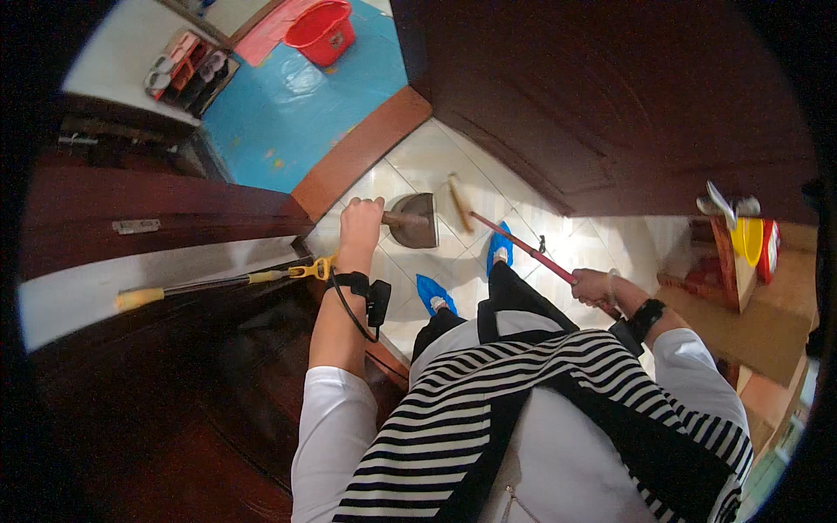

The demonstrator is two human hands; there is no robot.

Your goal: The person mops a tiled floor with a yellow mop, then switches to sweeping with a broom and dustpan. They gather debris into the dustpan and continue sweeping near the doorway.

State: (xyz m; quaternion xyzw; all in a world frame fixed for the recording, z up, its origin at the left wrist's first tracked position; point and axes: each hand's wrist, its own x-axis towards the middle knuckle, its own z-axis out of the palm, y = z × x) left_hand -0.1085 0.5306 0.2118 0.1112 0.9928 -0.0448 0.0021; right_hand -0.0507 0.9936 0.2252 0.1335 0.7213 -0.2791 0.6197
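Observation:
My left hand (361, 225) is wrapped around the upright handle of a grey-brown dustpan (414, 238), whose pan is at floor level with its straight lip towards the broom. In my right hand (595, 287) is the red handle of a broom (523, 246), slanting down to the floor. The broom's narrow tan head (460, 204) looks blurred and lies just beyond the dustpan's lip, apart from it. Any dirt on the pale floor tiles (418, 153) is too small to make out.
Blue shoe covers (434, 293) are on my feet. Dark wooden doors (588, 98) flank the doorway, with a brown threshold (359, 153) before blue flooring. A red bucket (320, 33) and shoe rack (189, 73) stand beyond. A yellow-ended pole (203, 283) is at left, wooden shelving (771, 294) at right.

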